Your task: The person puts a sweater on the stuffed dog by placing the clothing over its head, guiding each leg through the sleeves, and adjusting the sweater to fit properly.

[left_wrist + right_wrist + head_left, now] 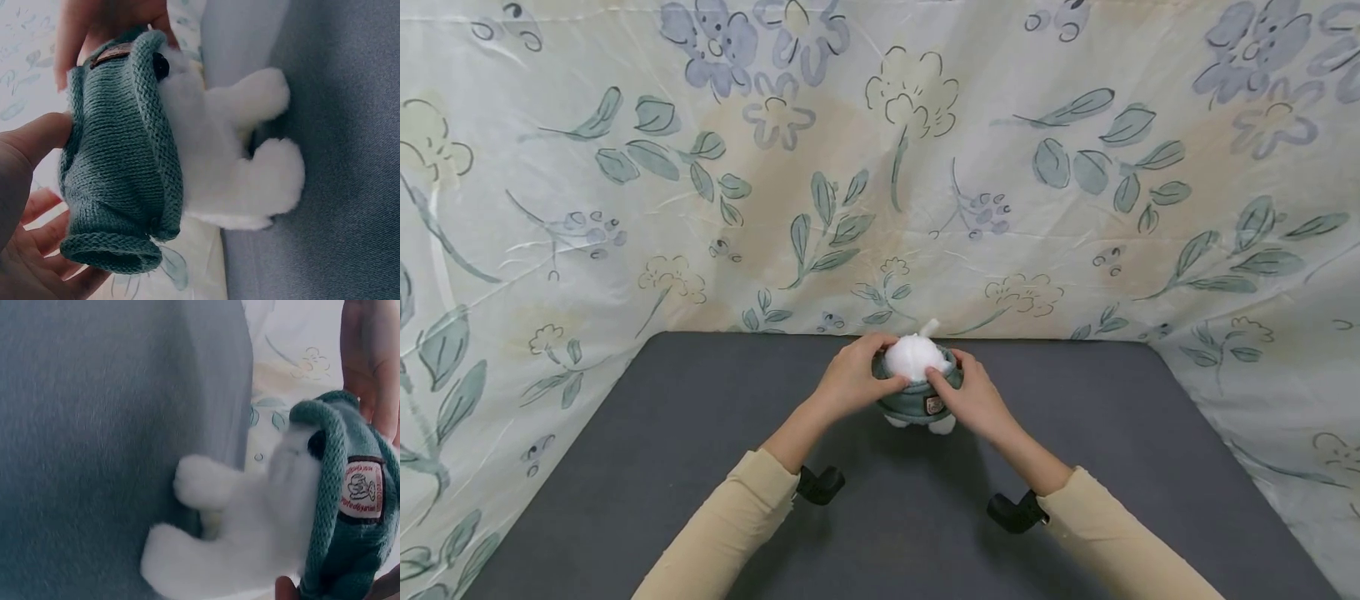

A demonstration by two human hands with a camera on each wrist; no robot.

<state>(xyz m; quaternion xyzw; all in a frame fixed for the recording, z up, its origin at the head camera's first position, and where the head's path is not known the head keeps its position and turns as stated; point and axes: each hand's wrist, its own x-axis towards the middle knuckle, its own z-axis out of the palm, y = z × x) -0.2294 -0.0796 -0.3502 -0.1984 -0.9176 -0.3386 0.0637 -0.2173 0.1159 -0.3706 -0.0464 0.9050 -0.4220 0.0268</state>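
Observation:
A white plush toy (916, 357) stands upright near the table's far edge, its feet on the table. Around its head sits a small green knitted sweater (115, 137) with a rolled hem and a stitched label (361, 489). The white crown shows through the top opening, and a black eye (317, 444) peeks out at the lower rim. My left hand (859, 377) grips the sweater's left side, thumb at the upper edge and fingers behind. On the opposite side my right hand (977, 398) holds it likewise, its thumb at the upper edge. A short sleeve (112, 253) hangs out beside my left fingers.
The dark grey table (715, 417) spreads out under both arms. Behind it and along its sides hangs a floral-printed cloth (760, 200). Black wrist mounts (822, 485) jut inward from both cream sleeves.

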